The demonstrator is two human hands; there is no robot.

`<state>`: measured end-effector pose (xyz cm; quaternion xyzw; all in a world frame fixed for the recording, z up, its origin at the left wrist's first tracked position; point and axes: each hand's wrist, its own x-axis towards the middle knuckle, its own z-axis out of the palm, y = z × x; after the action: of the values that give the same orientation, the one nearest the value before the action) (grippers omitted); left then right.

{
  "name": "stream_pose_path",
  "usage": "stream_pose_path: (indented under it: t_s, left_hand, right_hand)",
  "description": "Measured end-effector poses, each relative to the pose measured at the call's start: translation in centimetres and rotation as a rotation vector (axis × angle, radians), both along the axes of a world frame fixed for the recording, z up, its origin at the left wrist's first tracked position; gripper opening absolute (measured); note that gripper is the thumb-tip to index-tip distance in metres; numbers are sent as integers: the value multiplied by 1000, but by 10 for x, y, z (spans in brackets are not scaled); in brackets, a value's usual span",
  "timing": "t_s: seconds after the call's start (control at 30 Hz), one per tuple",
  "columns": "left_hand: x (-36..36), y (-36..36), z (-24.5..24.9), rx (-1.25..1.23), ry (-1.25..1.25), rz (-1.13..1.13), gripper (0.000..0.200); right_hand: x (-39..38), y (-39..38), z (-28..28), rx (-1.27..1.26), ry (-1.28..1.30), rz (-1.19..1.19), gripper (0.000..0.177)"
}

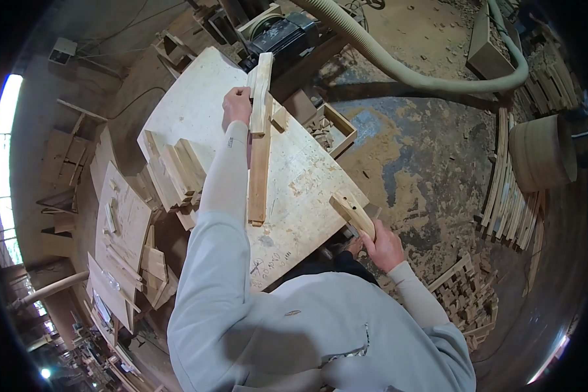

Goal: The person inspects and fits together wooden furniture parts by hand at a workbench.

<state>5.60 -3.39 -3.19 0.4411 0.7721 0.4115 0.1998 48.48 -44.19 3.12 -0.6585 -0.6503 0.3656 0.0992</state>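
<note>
My left hand (237, 106) is closed against the left side of a long wooden piece (261, 95) near the far part of the worktable (307, 170). Beneath that piece, a reddish-brown board (259, 176) runs toward me. A small wood block (279, 120) sits just to its right. At the table's near right corner, my right hand (385, 247) has its fingers closed round the end of a short wooden piece (353, 212) with dark holes in it. Pencil marks show on the table's near corner.
Stacked boards (176, 171) lie at the table's left edge. A motor (284, 36) stands beyond the far end. An open wooden box (336, 129) holds offcuts at the right edge. A thick hose (398, 73) curves across the upper right. Offcuts (467, 294) cover the floor at right.
</note>
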Motion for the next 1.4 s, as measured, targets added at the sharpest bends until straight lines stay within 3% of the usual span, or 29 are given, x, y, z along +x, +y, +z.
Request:
stream_pose_path:
  t_s: [0.13, 0.57, 0.97, 1.27, 1.33, 1.4]
  left_hand:
    - [2, -10, 19, -120, 5, -19, 34]
    - [0, -10, 21, 19, 109, -3, 31]
    - [9, -29, 32, -68, 160, -30, 36]
    - [1, -15, 14, 92, -57, -81, 35]
    - [-6, -15, 11, 226, 392, -34, 33]
    - [-7, -22, 9, 213, 416, -102, 34]
  right_hand:
    - [0, -5, -6, 38, 21, -19, 51]
    - [-1, -4, -25, 55, 21, -23, 44]
    - [-4, -10, -23, 90, 62, -76, 45]
    - [2, -7, -24, 121, 63, -62, 44]
    - [-2, -5, -14, 87, 67, -66, 44]
    - [-3, -5, -11, 52, 73, -70, 44]
